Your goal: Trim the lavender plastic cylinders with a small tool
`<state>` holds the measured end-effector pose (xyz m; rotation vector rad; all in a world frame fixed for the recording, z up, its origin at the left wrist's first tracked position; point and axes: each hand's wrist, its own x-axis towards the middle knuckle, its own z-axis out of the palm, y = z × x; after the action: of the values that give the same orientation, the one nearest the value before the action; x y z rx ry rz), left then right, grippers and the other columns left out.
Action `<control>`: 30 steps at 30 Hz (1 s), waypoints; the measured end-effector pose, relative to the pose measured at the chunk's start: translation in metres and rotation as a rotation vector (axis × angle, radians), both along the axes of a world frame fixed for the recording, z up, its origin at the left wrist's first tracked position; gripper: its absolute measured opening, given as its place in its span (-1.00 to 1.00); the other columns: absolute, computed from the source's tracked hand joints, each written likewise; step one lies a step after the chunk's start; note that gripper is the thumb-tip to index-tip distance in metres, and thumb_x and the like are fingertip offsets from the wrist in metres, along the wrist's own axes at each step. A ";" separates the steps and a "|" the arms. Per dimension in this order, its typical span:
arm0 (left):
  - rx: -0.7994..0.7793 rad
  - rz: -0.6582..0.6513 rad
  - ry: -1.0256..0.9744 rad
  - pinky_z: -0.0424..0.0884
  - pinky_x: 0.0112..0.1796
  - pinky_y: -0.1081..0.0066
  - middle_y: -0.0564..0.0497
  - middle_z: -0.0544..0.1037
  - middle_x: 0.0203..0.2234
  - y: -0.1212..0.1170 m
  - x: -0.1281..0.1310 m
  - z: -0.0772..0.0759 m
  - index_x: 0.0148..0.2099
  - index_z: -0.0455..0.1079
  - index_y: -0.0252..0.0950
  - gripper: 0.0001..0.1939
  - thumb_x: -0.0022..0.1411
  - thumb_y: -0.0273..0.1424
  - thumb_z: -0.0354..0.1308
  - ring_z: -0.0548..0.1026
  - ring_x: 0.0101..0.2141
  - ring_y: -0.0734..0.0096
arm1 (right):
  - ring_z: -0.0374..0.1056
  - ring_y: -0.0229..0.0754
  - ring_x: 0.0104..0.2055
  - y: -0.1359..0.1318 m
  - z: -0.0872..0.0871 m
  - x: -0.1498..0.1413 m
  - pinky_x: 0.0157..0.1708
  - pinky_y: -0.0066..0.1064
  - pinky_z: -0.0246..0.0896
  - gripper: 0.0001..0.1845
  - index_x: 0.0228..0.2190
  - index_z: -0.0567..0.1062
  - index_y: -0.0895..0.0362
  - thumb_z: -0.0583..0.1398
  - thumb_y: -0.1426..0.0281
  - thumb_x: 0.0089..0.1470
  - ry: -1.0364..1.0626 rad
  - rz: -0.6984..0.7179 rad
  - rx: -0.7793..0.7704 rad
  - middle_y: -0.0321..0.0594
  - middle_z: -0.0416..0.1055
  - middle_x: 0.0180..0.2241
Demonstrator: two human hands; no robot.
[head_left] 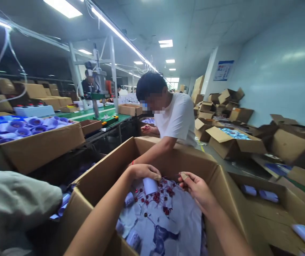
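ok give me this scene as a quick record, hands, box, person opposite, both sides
left hand: over a pale roll, grip unclear
right hand: thumb and forefinger close together; anything between too small to tell
open box: holds small red parts on a white sheet
co-worker: white shirt, leaning over the box
left side: box of purple rolls
right side: box with pale rolls

Over my feed I see a factory workshop: a green table (121, 119) with a machine (102, 83) on it, strip light (116, 30) above it, open cartons (223, 110) piled well to its right, a box (45, 147) of purple rolls (16, 125) at its near end and a worker (177, 115) just right of it.
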<state>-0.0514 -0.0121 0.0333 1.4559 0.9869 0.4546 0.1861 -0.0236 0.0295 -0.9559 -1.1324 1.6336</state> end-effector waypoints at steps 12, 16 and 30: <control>-0.126 0.333 -0.337 0.23 -0.37 0.47 0.10 0.43 -0.48 0.008 0.012 -0.023 -0.34 0.42 -0.34 -0.53 -0.22 -0.12 0.43 0.35 -0.46 0.53 | 0.26 -0.40 -0.61 0.006 -0.001 0.004 -0.62 -0.56 0.17 -0.41 -0.43 0.47 0.10 0.49 0.16 -0.59 0.348 -0.174 -0.057 -0.41 0.44 -0.61; -0.245 0.274 -0.532 0.31 -0.31 0.37 0.05 0.45 -0.40 0.005 0.031 -0.037 -0.24 0.39 -0.31 -0.48 -0.17 -0.07 0.40 0.41 -0.40 0.43 | 0.26 -0.37 -0.59 0.002 -0.005 -0.003 -0.61 -0.53 0.17 -0.47 -0.42 0.46 0.08 0.47 0.16 -0.48 0.407 -0.094 -0.076 -0.40 0.45 -0.58; -0.019 0.244 -0.539 0.25 -0.45 0.53 0.12 0.43 -0.35 0.001 0.068 -0.035 -0.07 0.29 -0.18 -0.28 -0.38 -0.65 0.31 0.38 -0.44 0.52 | 0.13 -0.40 -0.62 0.005 -0.001 0.000 -0.60 -0.55 0.04 -0.55 -0.49 0.46 0.09 0.44 0.15 -0.46 0.506 -0.335 0.090 -0.44 0.33 -0.67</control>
<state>0.0164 -0.0114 -0.0013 1.1091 0.7262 0.9564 0.1856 -0.0188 0.0281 -0.5855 -0.6532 1.4238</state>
